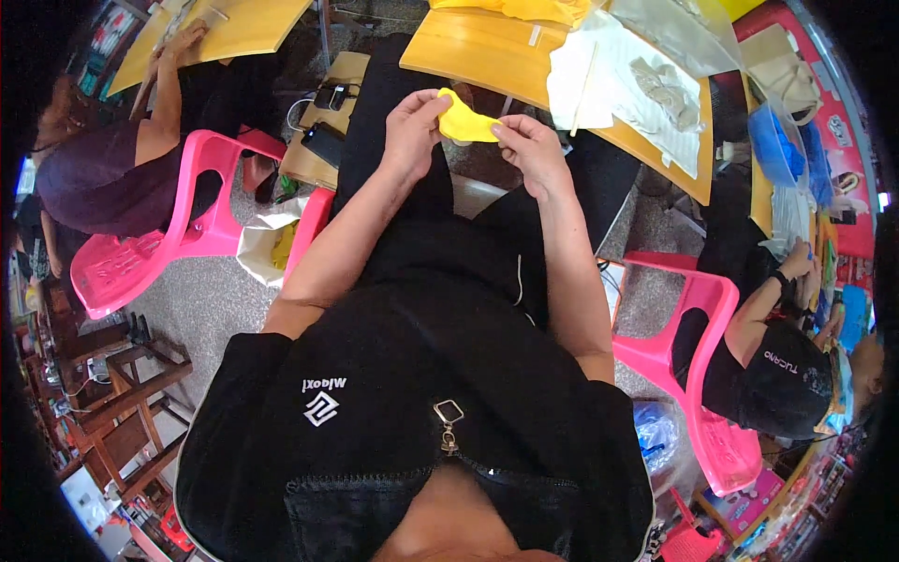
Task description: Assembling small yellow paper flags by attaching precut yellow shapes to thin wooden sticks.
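Observation:
Between my two hands, above my lap, a small curved bright yellow soft piece (pixel 462 121) is stretched. I cannot tell whether it is cloth or rubber. My left hand (pixel 412 129) pinches its upper left end between thumb and fingers. At its right end, the thumb and fingers of my right hand (pixel 534 155) close on the edge. Just beyond my hands lies the near edge of a yellow wooden table (pixel 478 51). White cloth pieces (pixel 604 80) and a crumpled greyish cloth (pixel 667 89) lie on its right part, with yellow material (pixel 524 7) at the far edge.
On my left, a low wooden surface (pixel 309 167) bears a black phone (pixel 325 142) and a cable. An open white bag (pixel 265 245) with yellow contents stands beneath. Pink chairs (pixel 164 239) flank me on both sides, with people seated at each. A clear bag with blue contents (pixel 779 145) hangs at right.

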